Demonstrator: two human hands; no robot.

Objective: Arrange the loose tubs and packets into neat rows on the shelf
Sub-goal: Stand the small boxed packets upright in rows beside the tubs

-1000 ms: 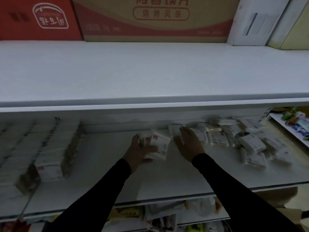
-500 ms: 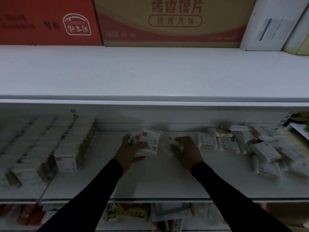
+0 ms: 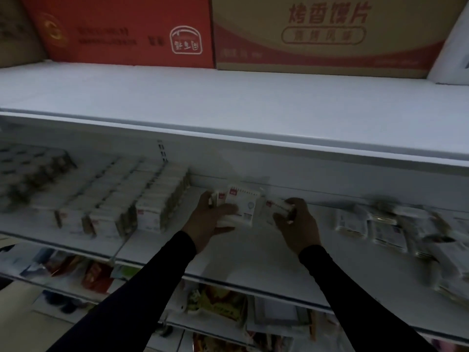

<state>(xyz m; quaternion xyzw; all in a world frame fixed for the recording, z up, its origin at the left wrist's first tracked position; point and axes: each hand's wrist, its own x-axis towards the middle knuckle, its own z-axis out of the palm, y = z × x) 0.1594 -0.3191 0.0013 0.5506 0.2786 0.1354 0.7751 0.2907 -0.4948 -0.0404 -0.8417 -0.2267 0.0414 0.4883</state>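
The left hand [image 3: 206, 221] grips a small bunch of packets [image 3: 241, 205] upright on the shelf [image 3: 253, 255], right of the neat rows [image 3: 127, 199]; the right hand [image 3: 295, 222] pinches one more packet [image 3: 278, 207]. They look light and soft (best squeezed by the flat sides). The loose heap [image 3: 396, 224] at right is blurred, print unreadable

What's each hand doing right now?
Left hand: holds a bunch of white packets.
Right hand: grips one white packet.
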